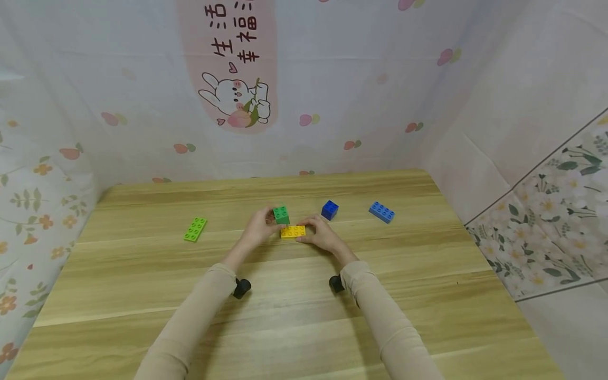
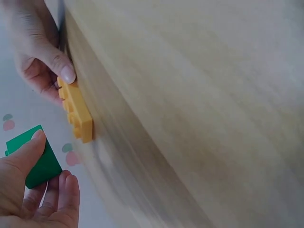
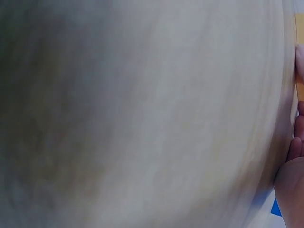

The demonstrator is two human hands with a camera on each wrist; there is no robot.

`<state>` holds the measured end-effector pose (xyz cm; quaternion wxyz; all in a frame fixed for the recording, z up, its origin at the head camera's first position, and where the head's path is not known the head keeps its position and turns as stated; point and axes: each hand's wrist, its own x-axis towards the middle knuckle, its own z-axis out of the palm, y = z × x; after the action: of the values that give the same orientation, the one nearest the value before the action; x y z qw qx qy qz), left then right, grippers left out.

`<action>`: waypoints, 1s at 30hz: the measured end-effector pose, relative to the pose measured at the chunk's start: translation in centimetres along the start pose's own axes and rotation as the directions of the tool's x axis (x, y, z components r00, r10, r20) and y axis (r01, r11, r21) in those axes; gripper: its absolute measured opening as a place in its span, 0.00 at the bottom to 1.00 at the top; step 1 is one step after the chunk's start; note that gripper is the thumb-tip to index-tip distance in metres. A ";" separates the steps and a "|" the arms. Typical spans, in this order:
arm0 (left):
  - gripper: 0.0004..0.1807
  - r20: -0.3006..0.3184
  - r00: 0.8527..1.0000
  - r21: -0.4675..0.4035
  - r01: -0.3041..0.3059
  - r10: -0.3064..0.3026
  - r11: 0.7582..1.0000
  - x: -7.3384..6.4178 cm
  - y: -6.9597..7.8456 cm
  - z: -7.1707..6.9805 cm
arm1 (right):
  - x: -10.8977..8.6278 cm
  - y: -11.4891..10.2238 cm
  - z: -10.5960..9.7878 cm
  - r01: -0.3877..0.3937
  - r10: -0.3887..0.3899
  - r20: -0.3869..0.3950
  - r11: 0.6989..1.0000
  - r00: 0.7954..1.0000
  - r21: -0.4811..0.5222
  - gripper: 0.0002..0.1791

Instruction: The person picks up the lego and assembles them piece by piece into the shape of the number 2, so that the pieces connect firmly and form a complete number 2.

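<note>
Wood-grain table, basically just finger-pinching a green block with left hand, plus clamping yellow block by one end with right hand.

Yellow brick mostly outside right wrist view

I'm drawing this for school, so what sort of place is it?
Probably a little indoor play corner. You can see a wooden table, printed sheets on three sides of it, and toys like the green toy brick and yellow toy brick.
</note>
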<state>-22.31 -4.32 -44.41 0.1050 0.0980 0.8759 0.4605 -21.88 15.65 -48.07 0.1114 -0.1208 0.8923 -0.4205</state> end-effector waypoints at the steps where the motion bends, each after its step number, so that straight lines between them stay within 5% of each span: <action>1: 0.28 0.007 1.000 0.008 0.005 -0.005 1.000 0.0 0.0 0.1 | 0.0 0.0 0.0 0.001 -0.001 -0.001 1.000 1.000 0.003 0.22; 30: 0.25 0.068 0.995 0.029 -0.071 0.069 0.997 -0.6 -0.5 1.3 | 0.0 0.2 0.0 0.011 -0.011 -0.006 1.000 1.000 0.000 0.23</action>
<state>-21.39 -3.73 -45.51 0.1167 0.1459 0.8751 0.4465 -21.85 15.75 -48.19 0.1064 -0.1244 0.8920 -0.4214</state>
